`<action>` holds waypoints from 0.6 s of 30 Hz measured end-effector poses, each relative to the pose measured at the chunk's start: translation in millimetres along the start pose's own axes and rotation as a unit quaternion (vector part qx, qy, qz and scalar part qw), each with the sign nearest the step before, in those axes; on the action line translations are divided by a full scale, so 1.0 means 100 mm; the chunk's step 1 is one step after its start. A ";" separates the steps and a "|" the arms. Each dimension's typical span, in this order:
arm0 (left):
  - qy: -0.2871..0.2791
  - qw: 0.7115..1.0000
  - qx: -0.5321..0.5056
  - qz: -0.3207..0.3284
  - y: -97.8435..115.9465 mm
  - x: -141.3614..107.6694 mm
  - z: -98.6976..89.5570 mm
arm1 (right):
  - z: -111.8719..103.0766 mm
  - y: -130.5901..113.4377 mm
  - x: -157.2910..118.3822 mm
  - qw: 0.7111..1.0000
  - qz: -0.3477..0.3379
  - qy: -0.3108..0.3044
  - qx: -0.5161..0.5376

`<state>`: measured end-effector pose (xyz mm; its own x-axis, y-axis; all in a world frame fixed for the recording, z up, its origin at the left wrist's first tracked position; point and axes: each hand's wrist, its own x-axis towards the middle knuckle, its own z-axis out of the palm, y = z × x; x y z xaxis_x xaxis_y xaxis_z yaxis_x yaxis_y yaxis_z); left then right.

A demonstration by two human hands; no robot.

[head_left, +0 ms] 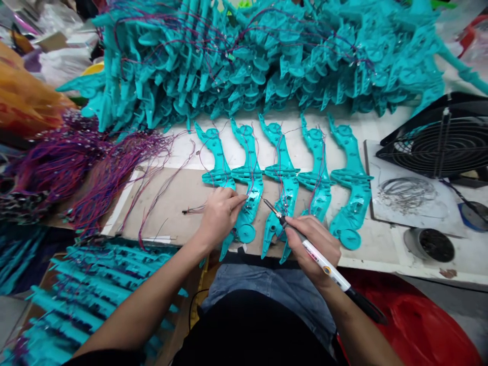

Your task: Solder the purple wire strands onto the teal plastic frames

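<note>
Several turquoise plastic parts [280, 152] lie side by side on the table, most with thin red and blue wires across them. My left hand [221, 211] is over the second part from the left [253, 195], thumb and forefinger pinched at its wires; what the tips hold is too small to make out. In my right hand [314, 244] is a soldering iron [316, 254] with a white and black handle, held like a pen. Its metal tip points left, close to the right edge of that second part. The part farthest right [351, 157] shows no clear wires.
A big heap of turquoise parts [267, 61] spans the back. Wire bundles [110, 178] lie left. At right are a black fan [438, 142], a board with coiled wire [404, 195] and a round tin [409, 244]. More parts [102, 295] fill a box below left.
</note>
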<state>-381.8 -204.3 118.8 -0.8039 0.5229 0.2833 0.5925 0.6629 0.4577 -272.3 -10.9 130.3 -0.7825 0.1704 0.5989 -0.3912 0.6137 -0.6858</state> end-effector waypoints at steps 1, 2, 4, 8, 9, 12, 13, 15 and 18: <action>-0.010 1.000 -0.009 0.001 0.00 0.02 0.01 | 0.00 0.01 0.00 1.000 0.003 0.003 -0.001; -0.017 1.000 -0.022 -0.003 0.00 0.04 0.02 | 0.00 0.01 0.00 1.000 0.007 0.005 -0.001; -0.023 0.998 -0.047 -0.024 0.00 0.08 0.03 | 0.01 0.03 0.01 1.000 0.017 0.002 -0.002; -0.037 0.997 -0.046 -0.047 0.00 0.14 0.05 | 0.02 0.05 0.03 0.999 0.030 -0.012 0.001; -0.045 0.997 -0.041 -0.044 0.00 0.15 0.06 | 0.02 0.05 0.03 0.999 0.029 -0.015 0.003; -0.068 0.995 -0.044 -0.053 0.01 0.19 0.07 | 0.04 0.07 0.04 0.999 0.021 -0.027 0.012; -0.074 0.994 -0.049 -0.065 0.02 0.20 0.07 | 0.05 0.07 0.04 0.999 0.020 -0.031 0.015; -0.085 0.990 -0.064 -0.091 0.03 0.23 0.07 | 0.06 0.09 0.03 0.999 0.019 -0.039 0.016; -0.093 0.986 -0.085 -0.114 0.03 0.26 0.09 | 0.08 0.11 0.01 0.999 0.019 -0.048 0.019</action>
<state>-400.6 -184.4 120.0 -0.8824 0.4705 0.0054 0.3681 0.6831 0.6308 -281.1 -10.3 120.1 -0.8389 0.1171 0.5315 -0.3772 0.5788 -0.7229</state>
